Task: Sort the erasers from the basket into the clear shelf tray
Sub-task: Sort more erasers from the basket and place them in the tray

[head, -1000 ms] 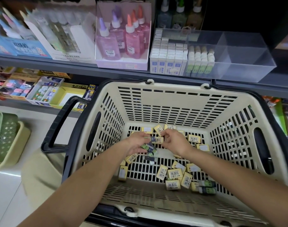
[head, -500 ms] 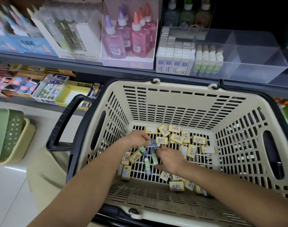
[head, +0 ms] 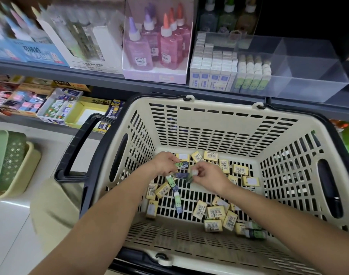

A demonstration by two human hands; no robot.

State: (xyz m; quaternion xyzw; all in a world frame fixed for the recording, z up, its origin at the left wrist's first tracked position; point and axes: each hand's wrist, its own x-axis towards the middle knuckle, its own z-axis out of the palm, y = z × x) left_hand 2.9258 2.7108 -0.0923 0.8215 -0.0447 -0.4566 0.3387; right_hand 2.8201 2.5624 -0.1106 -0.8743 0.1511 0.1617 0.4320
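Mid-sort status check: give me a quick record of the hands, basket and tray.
left hand: grips a few green-sleeved erasers, low inside the basket
right hand: pinches one green eraser close beside them
basket floor: many yellow erasers scattered; loose green-sleeved pieces among them
clear shelf tray: on the shelf above; white-blue rows at left, green rows next to them
stage: gathering; nothing lifted toward the tray yet
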